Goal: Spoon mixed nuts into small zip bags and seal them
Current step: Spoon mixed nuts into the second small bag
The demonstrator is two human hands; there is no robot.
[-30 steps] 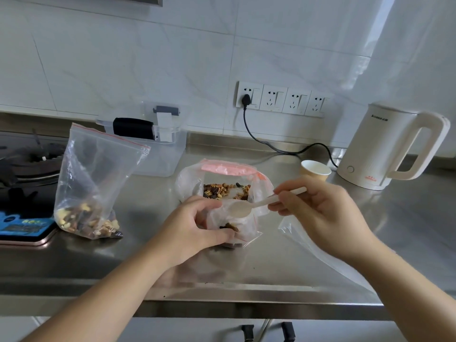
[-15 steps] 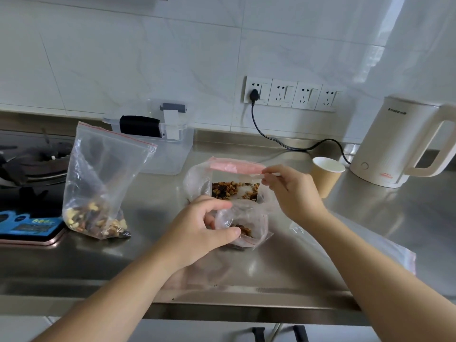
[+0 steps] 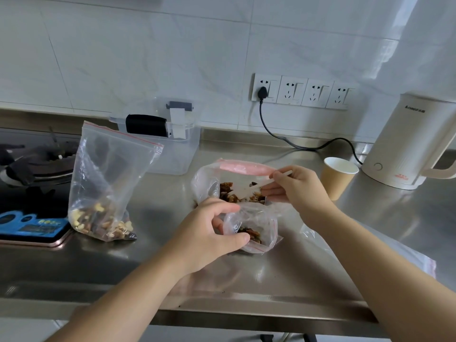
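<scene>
One filled zip bag (image 3: 106, 186) parked left by stove, looks sealed. Left hand (image 3: 209, 233) pinches rim of small zip bag (image 3: 251, 230), few nuts inside so far. Right hand (image 3: 296, 191) grips white spoon (image 3: 261, 185), digging into big nut bag (image 3: 237, 186) behind. Plenty scooping left, then sealing.

both hands (image 3: 209, 233) (image 3: 298, 187) forward, fingers curled in pinching grips

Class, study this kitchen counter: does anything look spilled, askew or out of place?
Small dark crumbs lie scattered on the steel counter near its front edge, likely spilled nut bits. Otherwise nothing stands out: the left hand holds the small zip bag open and upright.
</scene>
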